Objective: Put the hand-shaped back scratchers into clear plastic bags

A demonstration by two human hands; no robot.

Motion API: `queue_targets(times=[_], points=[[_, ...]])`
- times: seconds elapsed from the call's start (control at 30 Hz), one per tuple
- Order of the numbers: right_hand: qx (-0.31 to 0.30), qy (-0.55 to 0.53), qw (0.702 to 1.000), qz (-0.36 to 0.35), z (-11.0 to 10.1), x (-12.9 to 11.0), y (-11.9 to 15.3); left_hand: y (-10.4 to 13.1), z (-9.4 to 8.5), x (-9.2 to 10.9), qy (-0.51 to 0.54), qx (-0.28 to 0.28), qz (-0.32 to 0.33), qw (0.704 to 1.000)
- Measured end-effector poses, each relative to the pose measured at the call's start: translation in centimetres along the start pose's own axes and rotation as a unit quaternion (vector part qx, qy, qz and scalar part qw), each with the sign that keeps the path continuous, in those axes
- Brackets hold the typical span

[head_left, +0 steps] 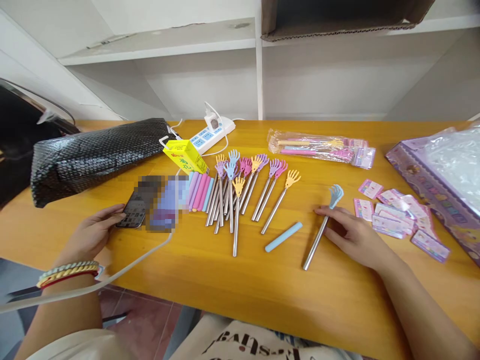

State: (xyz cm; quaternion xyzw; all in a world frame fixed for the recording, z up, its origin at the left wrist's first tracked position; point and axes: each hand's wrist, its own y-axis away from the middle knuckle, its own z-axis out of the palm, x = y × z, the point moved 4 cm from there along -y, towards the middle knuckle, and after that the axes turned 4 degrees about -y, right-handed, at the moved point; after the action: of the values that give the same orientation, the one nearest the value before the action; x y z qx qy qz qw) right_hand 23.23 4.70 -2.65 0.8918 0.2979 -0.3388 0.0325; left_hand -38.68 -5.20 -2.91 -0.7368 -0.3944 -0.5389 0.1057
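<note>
Left of the smooth blue tube (284, 237), slim steel-rodded scratchers (231, 171) lie loose; beyond it, one crinkly clear pack (318, 147) seems left unopened. Right of the tube, the right hand (354, 235) pinches a blue-clawed scratcher (320, 232) between thumb and fingers — far left, the left hand's (92, 230) thumb presses a flat phone (131, 212), its other fingers partly hidden.

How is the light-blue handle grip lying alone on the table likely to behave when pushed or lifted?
The light-blue handle grip would probably roll if pushed sideways: it looks round and lies on a flat table. Its slim build suggests little weight. Its straight outline hints at stiffness.
</note>
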Motion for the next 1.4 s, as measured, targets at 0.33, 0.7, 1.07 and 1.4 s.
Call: queue_targets(times=[0.33, 0.7, 1.07, 1.4], points=[[-0.003, 0.002, 1.0, 0.002, 0.0, 0.1, 0.1, -1.1, -1.0, -1.0, 0.039, -0.055, 0.008, 0.998], [-0.011, -0.003, 1.0, 0.012, 0.1, 0.2, 0.1, -0.5, -0.5, -0.4, 0.076, -0.034, -0.031, 0.996], [-0.005, 0.002, 1.0, 0.004, 0.0, 0.1, 0.0, -0.2, 0.0, 0.1, 0.039, 0.005, -0.02, 0.999], [-0.006, -0.008, 1.0, 0.013, 0.0, 0.0, 0.0, 0.0, 0.0, 0.2, -0.027, -0.007, -0.006, 1.0]])
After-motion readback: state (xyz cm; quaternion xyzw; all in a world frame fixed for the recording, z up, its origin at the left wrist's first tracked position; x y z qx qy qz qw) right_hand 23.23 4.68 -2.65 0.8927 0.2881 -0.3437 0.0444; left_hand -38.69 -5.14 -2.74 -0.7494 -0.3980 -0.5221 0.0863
